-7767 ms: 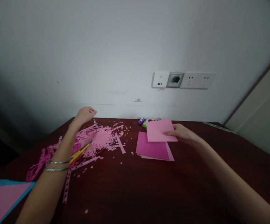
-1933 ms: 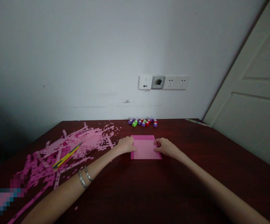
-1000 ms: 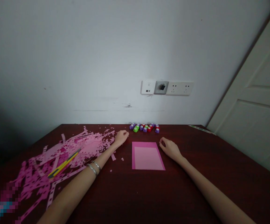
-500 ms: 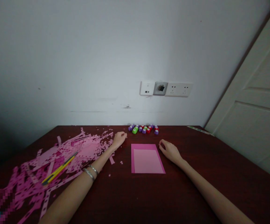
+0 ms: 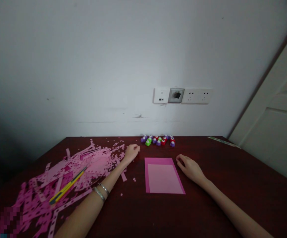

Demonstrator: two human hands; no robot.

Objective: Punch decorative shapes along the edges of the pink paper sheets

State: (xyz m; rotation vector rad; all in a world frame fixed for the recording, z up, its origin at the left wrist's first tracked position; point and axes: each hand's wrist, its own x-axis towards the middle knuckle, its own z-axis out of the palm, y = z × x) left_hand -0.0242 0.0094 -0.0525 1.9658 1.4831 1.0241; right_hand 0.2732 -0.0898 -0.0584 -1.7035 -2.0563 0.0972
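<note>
My left hand (image 5: 131,153) rests on the table beside the pink paper scraps, its fingers loosely curled closed with nothing visible in them. My right hand (image 5: 188,167) lies just right of the paper sheets, also curled closed, and no object shows in it. Between the hands are two stacked sheets: a light pink sheet (image 5: 164,178) on top of a larger, darker pink sheet (image 5: 158,161). Behind them, near the wall, several small craft punches (image 5: 159,142) in purple, green and red with white round tops stand in a cluster.
A spread pile of punched pink paper strips (image 5: 93,162) covers the table's left side, with a yellow utility knife (image 5: 67,187) on it. A thin patterned strip (image 5: 224,142) lies at the back right edge. Sockets (image 5: 197,96) are on the wall; a white door (image 5: 282,125) stands at right.
The whole view has shifted slightly, so everything appears a little further right and lower. Both hands keep their places beside the sheets; nothing was picked up or moved.
</note>
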